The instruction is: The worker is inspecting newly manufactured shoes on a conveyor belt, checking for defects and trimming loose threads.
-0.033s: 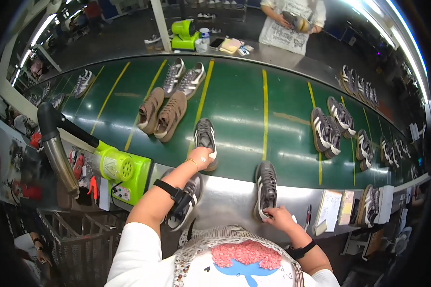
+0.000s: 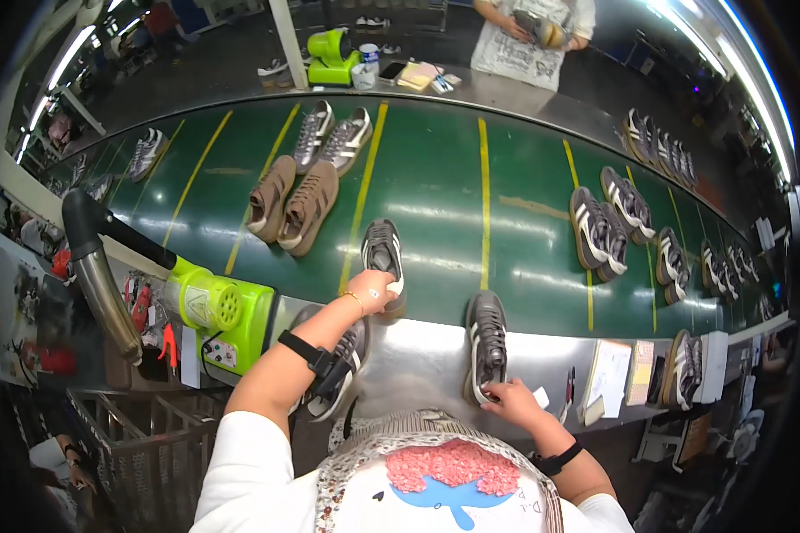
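My left hand (image 2: 373, 290) is closed round the heel of a grey sneaker (image 2: 381, 246) with white stripes. Its toe points away from me over the near edge of the green belt. Fingers of my right hand (image 2: 516, 404) pinch the heel collar of a second grey sneaker (image 2: 487, 338), which rests on the metal ledge with its toe at the belt's edge. Under my left forearm lies another grey sneaker (image 2: 351, 355), partly hidden by the arm and wrist strap.
A green belt (image 2: 427, 195) with yellow lines carries brown sneakers (image 2: 309, 209) and several grey pairs (image 2: 591, 231). At left stands a lime-green blower (image 2: 227, 315) with a metal nozzle. Papers (image 2: 609, 377) and a pen (image 2: 569, 388) lie right on the ledge. Across the belt, a person (image 2: 529, 40) holds a shoe.
The whole view has shifted slightly, so belt and shoes sit a little further left and mostly higher in the picture. Both hands keep their holds on the sneakers.
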Motion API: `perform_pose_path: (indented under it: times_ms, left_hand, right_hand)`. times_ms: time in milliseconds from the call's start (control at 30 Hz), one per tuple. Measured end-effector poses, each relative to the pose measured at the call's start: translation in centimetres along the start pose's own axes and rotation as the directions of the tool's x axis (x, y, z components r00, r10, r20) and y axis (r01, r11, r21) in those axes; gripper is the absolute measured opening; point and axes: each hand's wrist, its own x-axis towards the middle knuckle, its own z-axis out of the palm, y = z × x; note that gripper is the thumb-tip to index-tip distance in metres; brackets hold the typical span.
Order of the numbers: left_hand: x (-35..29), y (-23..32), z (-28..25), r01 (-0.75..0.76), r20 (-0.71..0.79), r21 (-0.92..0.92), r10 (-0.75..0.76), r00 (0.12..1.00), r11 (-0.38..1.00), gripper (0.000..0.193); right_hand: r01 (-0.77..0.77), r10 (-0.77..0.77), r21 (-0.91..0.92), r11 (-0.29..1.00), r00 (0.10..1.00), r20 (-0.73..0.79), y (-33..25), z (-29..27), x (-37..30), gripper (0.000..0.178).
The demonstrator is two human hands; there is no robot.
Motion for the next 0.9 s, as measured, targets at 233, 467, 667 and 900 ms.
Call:
perform_pose_path:
  times_ms: [233,467,667,900]
  left_hand:
    - [-9.5,3.4,7.9,-0.148,0.354,0.145,0.089,0.931,0.978,0.033]
    - [-14.6,2.0,13.4,-0.374,0.404,0.024,0.334,0.852,0.927,0.04]
    - [-15.2,-0.1,15.9,0.223,0.228,-0.519,-0.117,0.966,0.825,0.032]
    - [-11.7,-3.6,21.2,0.11,-0.141,-0.498,-0.205,0.969,0.86,0.074]
  right_hand:
    - [0.101,0.086,0.741,0.664,0.974,-0.21,4.6,6.4,-4.1,0.03]
    - [-0.075,0.517,0.828,0.556,0.811,-0.274,14.8,9.5,-4.2,0.032]
    - [-0.045,0.435,0.711,0.701,0.818,-0.377,12.4,8.6,-1.7,0.047]
    - [-0.019,0.262,0.616,0.787,0.915,-0.306,4.8,9.3,4.2,0.062]
